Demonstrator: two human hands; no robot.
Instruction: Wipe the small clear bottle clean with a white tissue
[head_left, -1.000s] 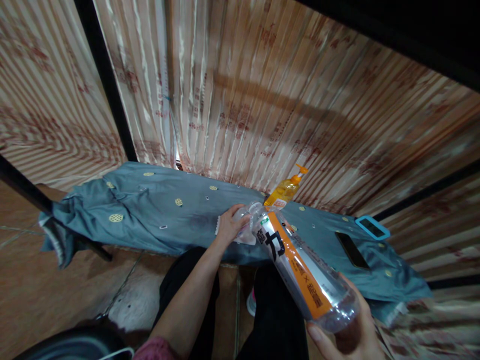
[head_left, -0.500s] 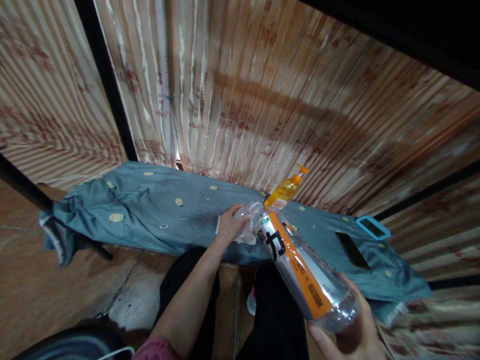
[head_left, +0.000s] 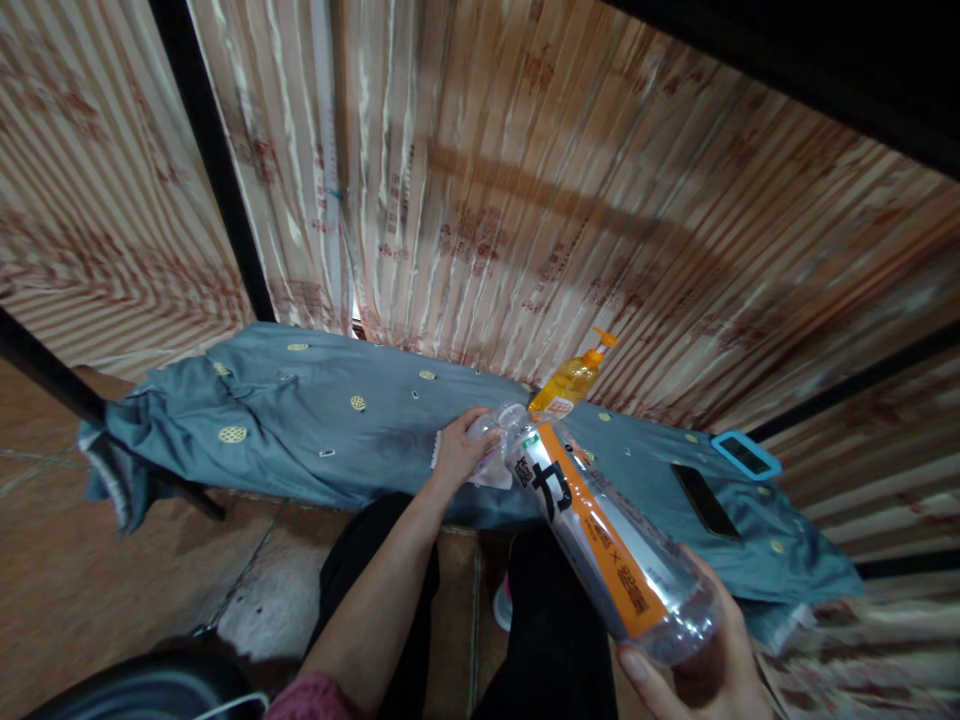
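Note:
A large clear plastic bottle [head_left: 592, 540] with an orange and silver label lies tilted across the view, its neck down toward the bench. My right hand [head_left: 709, 650] is wrapped round its base. In my left hand [head_left: 461, 450] is a small clear container [head_left: 486, 436], right at the mouth of the large bottle; whether the two touch I cannot tell. Beneath my left hand lies a white tissue-like sheet [head_left: 495, 474]. Just beyond the bottle's neck stands a pump bottle [head_left: 566, 383] of yellow liquid with an orange top.
A grey-blue cloth [head_left: 300, 440] with pineapple prints covers the low bench. On its right part lie a black phone [head_left: 705, 500] and a blue-framed digital clock [head_left: 746, 455]. Dark metal posts [head_left: 217, 160] and a striped curtain [head_left: 487, 200] stand behind. A black round object [head_left: 150, 690] is at lower left.

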